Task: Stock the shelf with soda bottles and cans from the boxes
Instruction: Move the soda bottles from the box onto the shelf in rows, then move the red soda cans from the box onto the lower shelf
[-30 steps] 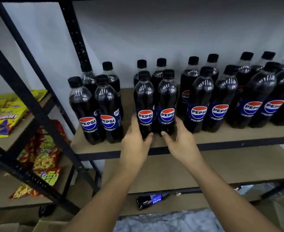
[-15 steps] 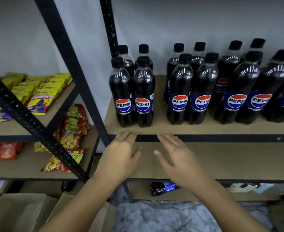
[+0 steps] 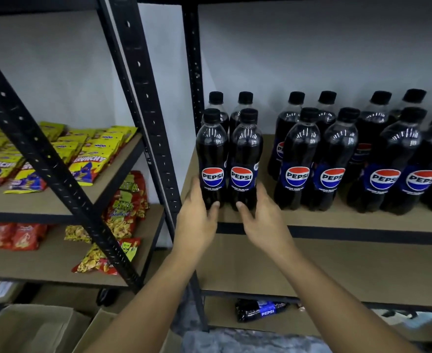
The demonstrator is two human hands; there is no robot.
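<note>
Head view of a metal shelf (image 3: 337,221) whose upper board carries upright Pepsi bottles of dark soda, black-capped and standing two deep. At the board's left end is a front pair, the left bottle (image 3: 211,154) and the right bottle (image 3: 245,156), side by side and touching, with two more directly behind them. A gap separates this group from the other bottles (image 3: 333,159) further right, the last of which are cut off by the frame edge. One lying bottle (image 3: 260,310) rests on its side on the lowest board. A neighbouring rack (image 3: 57,202) at left holds yellow snack packets (image 3: 92,159) on its upper board and red and yellow packs (image 3: 123,215) below. Two cardboard boxes (image 3: 39,324) sit on the floor at lower left, cut by the frame edge; their contents cannot be made out. The bases of the front pair are partly hidden behind the hands. The left hand (image 3: 197,225) cups the left bottle low on its outer side, thumb tip on the front near the base, fingers wrapped round the side. The right hand (image 3: 263,222) mirrors this grip on the right bottle. Both forearms reach up from the bottom edge, converging on the pair with palms facing each other.
</note>
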